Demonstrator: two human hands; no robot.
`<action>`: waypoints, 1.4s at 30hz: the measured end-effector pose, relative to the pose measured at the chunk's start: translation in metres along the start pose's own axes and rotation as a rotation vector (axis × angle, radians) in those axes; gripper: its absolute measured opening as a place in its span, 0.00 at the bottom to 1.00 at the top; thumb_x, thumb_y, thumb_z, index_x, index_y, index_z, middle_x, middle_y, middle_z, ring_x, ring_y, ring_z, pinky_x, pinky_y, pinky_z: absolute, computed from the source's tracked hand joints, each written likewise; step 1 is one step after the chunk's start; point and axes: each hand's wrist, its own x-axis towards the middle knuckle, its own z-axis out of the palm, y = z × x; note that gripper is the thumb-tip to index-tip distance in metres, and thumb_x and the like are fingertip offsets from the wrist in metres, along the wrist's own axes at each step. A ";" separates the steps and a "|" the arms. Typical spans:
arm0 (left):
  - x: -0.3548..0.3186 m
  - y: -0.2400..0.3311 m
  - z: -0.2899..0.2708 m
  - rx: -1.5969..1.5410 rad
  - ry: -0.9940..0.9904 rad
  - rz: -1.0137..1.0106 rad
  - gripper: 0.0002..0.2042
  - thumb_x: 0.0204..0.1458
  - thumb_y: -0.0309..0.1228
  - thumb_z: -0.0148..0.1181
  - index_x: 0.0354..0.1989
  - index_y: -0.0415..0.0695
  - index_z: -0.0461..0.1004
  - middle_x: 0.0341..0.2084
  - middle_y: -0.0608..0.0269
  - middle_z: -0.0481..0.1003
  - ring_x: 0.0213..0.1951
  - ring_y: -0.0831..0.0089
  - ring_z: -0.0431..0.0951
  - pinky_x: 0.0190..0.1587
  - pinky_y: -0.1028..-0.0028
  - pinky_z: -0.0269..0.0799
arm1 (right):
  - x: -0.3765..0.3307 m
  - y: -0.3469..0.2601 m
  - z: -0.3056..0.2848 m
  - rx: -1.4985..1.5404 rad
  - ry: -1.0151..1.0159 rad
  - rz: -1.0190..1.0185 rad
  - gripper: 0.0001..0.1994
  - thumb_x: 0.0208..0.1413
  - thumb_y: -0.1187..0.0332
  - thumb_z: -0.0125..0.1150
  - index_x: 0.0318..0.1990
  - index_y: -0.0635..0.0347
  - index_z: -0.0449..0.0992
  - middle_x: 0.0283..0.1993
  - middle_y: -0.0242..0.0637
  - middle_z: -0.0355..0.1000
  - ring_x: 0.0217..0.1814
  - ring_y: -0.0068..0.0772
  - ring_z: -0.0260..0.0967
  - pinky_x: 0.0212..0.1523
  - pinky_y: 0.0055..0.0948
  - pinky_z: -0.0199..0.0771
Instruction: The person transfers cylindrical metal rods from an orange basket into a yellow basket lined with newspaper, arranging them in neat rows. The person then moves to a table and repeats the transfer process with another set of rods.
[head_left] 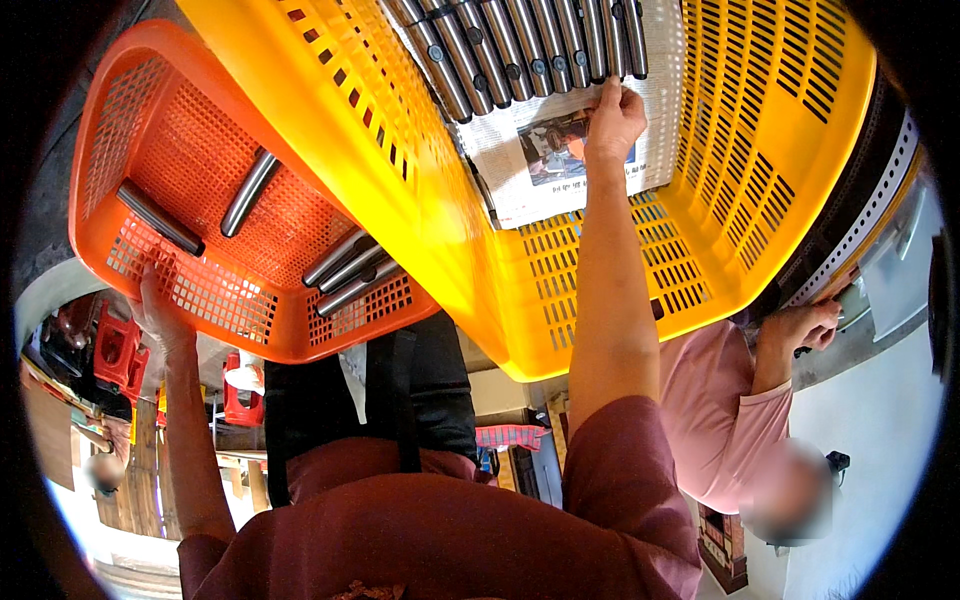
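Note:
My left hand (pixel 162 315) grips the near left edge of an orange plastic basket (pixel 250 335), its fingers partly hidden by the wall. Several shiny dark metal tubes (pixel 160 217) lie loose in this basket. Inside the larger yellow basket (pixel 545 360), my right hand (pixel 615 125) is closed at the near end of a metal tube (pixel 616 45), fingertips pinched together. That tube lies in a side-by-side row of similar tubes (pixel 500 55), with round marks near their ends. Printed newspaper (pixel 510 195) lies under the row.
The yellow basket's left wall rises beside the orange basket. At the right, another person in a pink shirt (pixel 710 410) has a hand (pixel 800 328) near a perforated metal strip (pixel 860 225). Red stools (pixel 120 350) stand at the lower left, near wooden boards (pixel 145 470).

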 end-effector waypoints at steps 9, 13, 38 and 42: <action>-0.002 0.001 0.002 0.014 -0.001 0.020 0.20 0.58 0.29 0.49 0.58 0.35 0.63 0.50 0.49 0.71 0.50 0.59 0.74 0.54 0.62 0.70 | 0.001 0.004 0.013 0.603 -0.062 0.408 0.03 0.56 0.73 0.58 0.35 0.60 0.70 0.26 0.31 0.68 0.24 0.24 0.65 0.23 0.24 0.61; 0.000 0.000 -0.001 0.008 -0.019 0.023 0.20 0.58 0.29 0.49 0.58 0.35 0.63 0.51 0.48 0.71 0.50 0.58 0.74 0.54 0.61 0.70 | 0.005 0.003 0.015 0.725 -0.003 0.549 0.03 0.54 0.76 0.58 0.34 0.61 0.71 0.26 0.29 0.67 0.23 0.21 0.62 0.21 0.23 0.59; -0.002 0.002 0.000 0.023 -0.007 -0.015 0.19 0.58 0.30 0.49 0.57 0.37 0.64 0.50 0.50 0.72 0.51 0.59 0.73 0.55 0.63 0.69 | -0.003 -0.016 0.021 0.257 0.071 0.449 0.10 0.60 0.66 0.56 0.39 0.65 0.69 0.27 0.33 0.65 0.24 0.24 0.59 0.24 0.27 0.61; -0.001 0.001 0.001 0.018 0.016 -0.008 0.19 0.58 0.29 0.49 0.57 0.37 0.64 0.50 0.50 0.72 0.51 0.60 0.73 0.55 0.63 0.69 | -0.003 -0.007 0.016 0.358 0.239 0.277 0.22 0.61 0.67 0.53 0.58 0.66 0.58 0.41 0.40 0.65 0.32 0.27 0.63 0.30 0.32 0.68</action>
